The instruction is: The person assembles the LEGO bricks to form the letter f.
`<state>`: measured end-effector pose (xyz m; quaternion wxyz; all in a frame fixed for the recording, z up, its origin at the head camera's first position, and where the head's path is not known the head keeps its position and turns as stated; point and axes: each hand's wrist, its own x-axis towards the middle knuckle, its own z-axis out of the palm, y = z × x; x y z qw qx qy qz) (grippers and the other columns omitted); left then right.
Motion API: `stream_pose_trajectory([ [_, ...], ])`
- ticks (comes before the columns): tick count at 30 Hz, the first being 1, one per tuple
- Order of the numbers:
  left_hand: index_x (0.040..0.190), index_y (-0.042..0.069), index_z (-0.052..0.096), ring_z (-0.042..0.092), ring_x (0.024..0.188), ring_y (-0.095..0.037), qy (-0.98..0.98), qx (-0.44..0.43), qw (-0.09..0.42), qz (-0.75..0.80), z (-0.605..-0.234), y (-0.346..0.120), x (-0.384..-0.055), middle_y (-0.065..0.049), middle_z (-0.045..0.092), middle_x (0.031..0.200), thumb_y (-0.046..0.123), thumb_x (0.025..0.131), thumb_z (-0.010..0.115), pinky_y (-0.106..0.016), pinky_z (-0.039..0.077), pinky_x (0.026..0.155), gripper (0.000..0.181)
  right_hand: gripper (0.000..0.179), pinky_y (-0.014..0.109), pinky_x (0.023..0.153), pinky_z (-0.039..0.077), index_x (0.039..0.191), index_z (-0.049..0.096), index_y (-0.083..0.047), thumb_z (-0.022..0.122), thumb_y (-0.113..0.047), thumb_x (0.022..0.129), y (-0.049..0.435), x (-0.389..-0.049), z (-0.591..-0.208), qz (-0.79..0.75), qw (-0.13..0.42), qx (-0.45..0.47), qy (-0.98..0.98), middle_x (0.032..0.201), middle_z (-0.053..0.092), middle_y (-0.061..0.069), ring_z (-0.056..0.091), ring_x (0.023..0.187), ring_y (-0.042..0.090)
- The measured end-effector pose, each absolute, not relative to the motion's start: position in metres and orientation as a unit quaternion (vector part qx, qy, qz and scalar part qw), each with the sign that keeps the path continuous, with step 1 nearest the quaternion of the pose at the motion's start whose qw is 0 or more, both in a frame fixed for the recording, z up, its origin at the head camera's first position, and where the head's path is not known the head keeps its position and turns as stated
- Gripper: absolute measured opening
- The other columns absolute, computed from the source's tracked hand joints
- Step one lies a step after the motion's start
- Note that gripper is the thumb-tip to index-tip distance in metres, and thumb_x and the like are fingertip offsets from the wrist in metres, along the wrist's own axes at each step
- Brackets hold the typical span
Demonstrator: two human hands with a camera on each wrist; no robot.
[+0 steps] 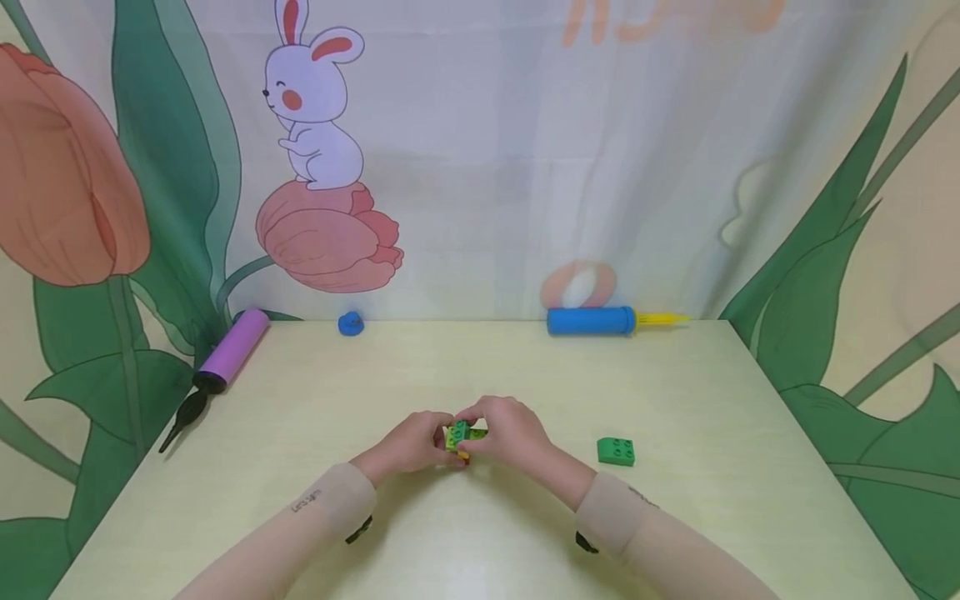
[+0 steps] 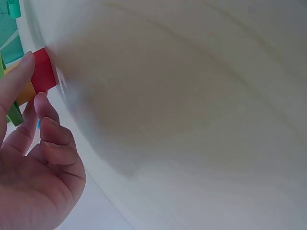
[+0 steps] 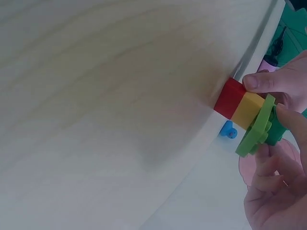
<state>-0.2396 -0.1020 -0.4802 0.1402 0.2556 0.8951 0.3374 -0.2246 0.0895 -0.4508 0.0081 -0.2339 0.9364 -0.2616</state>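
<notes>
Both hands meet over the table around one small stack of toy building bricks. A red brick (image 3: pixel 230 98) is at its base, then a yellow brick (image 3: pixel 247 110), then a light green plate (image 3: pixel 254 132) wider than those below. A dark green brick (image 3: pixel 276 128) sits at the top, on the plate's studded side. My left hand (image 1: pixel 415 443) holds the stack low down, thumb across the yellow and red bricks. My right hand (image 1: pixel 512 429) pinches the dark green brick from the other side. Fingers partly hide the stack in the head view.
A loose green brick (image 1: pixel 616 451) with a sloped end lies on the table (image 1: pixel 495 546) to the right. Along the back edge are a blue toy duck (image 1: pixel 350 323) and a blue pump (image 1: pixel 591 321) with a yellow tip. A purple pump (image 1: pixel 236 346) lies at the left edge.
</notes>
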Motion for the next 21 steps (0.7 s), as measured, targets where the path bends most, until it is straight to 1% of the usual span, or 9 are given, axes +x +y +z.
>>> stream_pose_trajectory([
  [4, 0.099, 0.015, 0.063, 0.041, 0.055, -0.010, 0.894, 0.258, 0.138, 0.340, -0.4795, -0.1019, -0.2392, 0.000, 0.050, 0.062, 0.025, 0.078, 0.082, -0.025, 0.033, 0.052, 0.030, 0.031, 0.023, 0.055, 0.039, 0.107, 0.075, -0.024, 0.082, -0.029, 0.077, 0.0913, -0.2242, -0.4531, -0.275, 0.010, -0.226, 0.935, 0.091, 0.065, -0.012, 0.051, 0.069, 0.008],
  [7, 0.097, 0.015, 0.062, 0.041, 0.054, -0.009, 0.892, 0.264, 0.134, 0.341, -0.4789, -0.1014, -0.2386, 0.000, 0.049, 0.062, 0.024, 0.078, 0.082, -0.025, 0.033, 0.052, 0.029, 0.032, 0.024, 0.057, 0.042, 0.107, 0.075, -0.025, 0.082, -0.030, 0.077, 0.0934, -0.2237, -0.4560, -0.289, 0.014, -0.216, 0.933, 0.094, 0.066, -0.014, 0.051, 0.068, 0.008],
  [13, 0.089, 0.016, 0.060, 0.041, 0.054, -0.010, 0.895, 0.265, 0.129, 0.334, -0.4786, -0.1004, -0.2389, 0.001, 0.049, 0.061, 0.026, 0.078, 0.082, -0.026, 0.033, 0.052, 0.027, 0.035, 0.026, 0.054, 0.044, 0.109, 0.074, -0.023, 0.083, -0.032, 0.076, 0.0971, -0.2240, -0.4585, -0.325, 0.023, -0.207, 0.922, 0.097, 0.068, -0.013, 0.053, 0.062, 0.009],
  [16, 0.088, 0.016, 0.059, 0.041, 0.054, -0.010, 0.897, 0.262, 0.130, 0.331, -0.4793, -0.1008, -0.2393, 0.001, 0.049, 0.061, 0.027, 0.078, 0.082, -0.026, 0.033, 0.052, 0.027, 0.037, 0.025, 0.054, 0.044, 0.110, 0.074, -0.023, 0.083, -0.034, 0.076, 0.0971, -0.2239, -0.4573, -0.319, 0.025, -0.210, 0.924, 0.097, 0.068, -0.013, 0.052, 0.063, 0.008],
  [21, 0.089, 0.016, 0.060, 0.041, 0.054, -0.010, 0.898, 0.265, 0.130, 0.328, -0.4808, -0.1021, -0.2400, 0.000, 0.049, 0.061, 0.026, 0.078, 0.082, -0.026, 0.033, 0.052, 0.027, 0.036, 0.023, 0.052, 0.038, 0.109, 0.074, -0.024, 0.083, -0.034, 0.076, 0.0943, -0.2240, -0.4546, -0.289, 0.015, -0.217, 0.932, 0.095, 0.067, -0.013, 0.049, 0.063, 0.008],
])
